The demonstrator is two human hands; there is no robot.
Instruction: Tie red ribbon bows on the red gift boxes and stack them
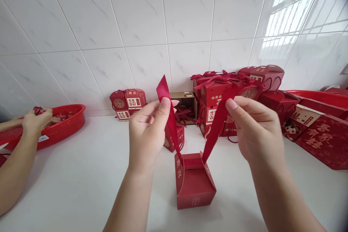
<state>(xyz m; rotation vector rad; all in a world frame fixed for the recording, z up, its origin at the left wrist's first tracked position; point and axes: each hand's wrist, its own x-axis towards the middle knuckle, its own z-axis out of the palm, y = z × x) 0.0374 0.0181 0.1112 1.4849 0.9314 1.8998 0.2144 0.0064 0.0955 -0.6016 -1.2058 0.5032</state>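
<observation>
Furthest to the left, a co-worker's hand is seen reaching into a red basket set at the left edge of the white table. Something small and red seems to be gripped in it, though that corner is too blurred for it to be named. Farther back, against the tiled wall, a pair of closed red gift boxes is stood. Near the middle, the left hand is held up above the table. Its thumb and forefinger are pinched together on one strand of a red ribbon, and the cut end is left sticking up past the fingertips. That strand is led down and to the right into a small red box, which is stood on the table near the person, below and between the two hands, with its top flaps open. Behind it, by the wall, an open cardboard carton is placed. From the right side of the small red box the other strand is drawn up and to the right, where it is clamped between the thumb and forefinger of the right hand, the remaining fingers being loosely curled. Both strands are held fairly taut. Behind the right hand a stack of ribboned boxes is piled against the wall. At the far right a red tray and flat red cartons are laid on the table.
</observation>
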